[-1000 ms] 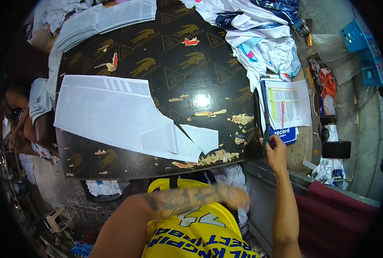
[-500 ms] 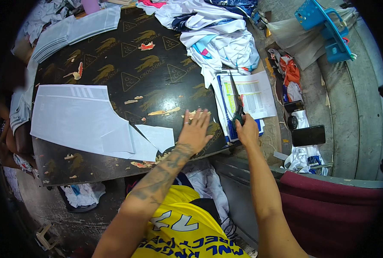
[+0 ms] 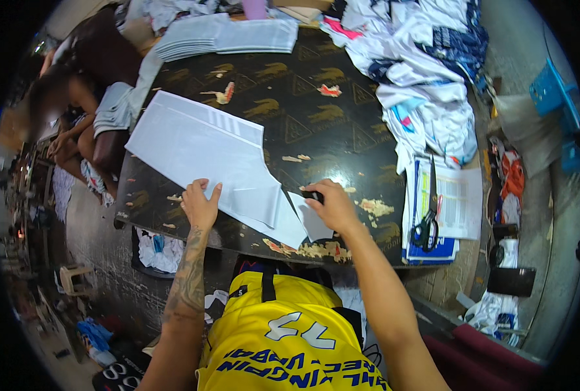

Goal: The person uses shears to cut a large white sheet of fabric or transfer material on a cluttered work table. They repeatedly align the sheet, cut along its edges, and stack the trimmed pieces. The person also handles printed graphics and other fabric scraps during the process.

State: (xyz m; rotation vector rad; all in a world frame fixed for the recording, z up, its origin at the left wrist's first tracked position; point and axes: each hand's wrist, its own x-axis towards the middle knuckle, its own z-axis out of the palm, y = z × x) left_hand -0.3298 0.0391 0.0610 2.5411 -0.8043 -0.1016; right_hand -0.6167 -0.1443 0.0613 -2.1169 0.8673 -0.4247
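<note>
On the near side of the counter (image 3: 368, 163) lay a white panel (image 3: 198, 143), probably light and soft, best taken by its edge. The left hand (image 3: 200, 205) touched it, fingers apart; the right hand (image 3: 334, 208) held a black object (image 3: 312, 195).

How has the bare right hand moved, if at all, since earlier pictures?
Yes: the right hand moved leftward over the glossy black table, from its right edge.

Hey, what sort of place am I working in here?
Likely a small garment workshop: a cut white piece lies flat on the table, large scissors rest beside it, and white cloth is heaped at the far right.
</note>
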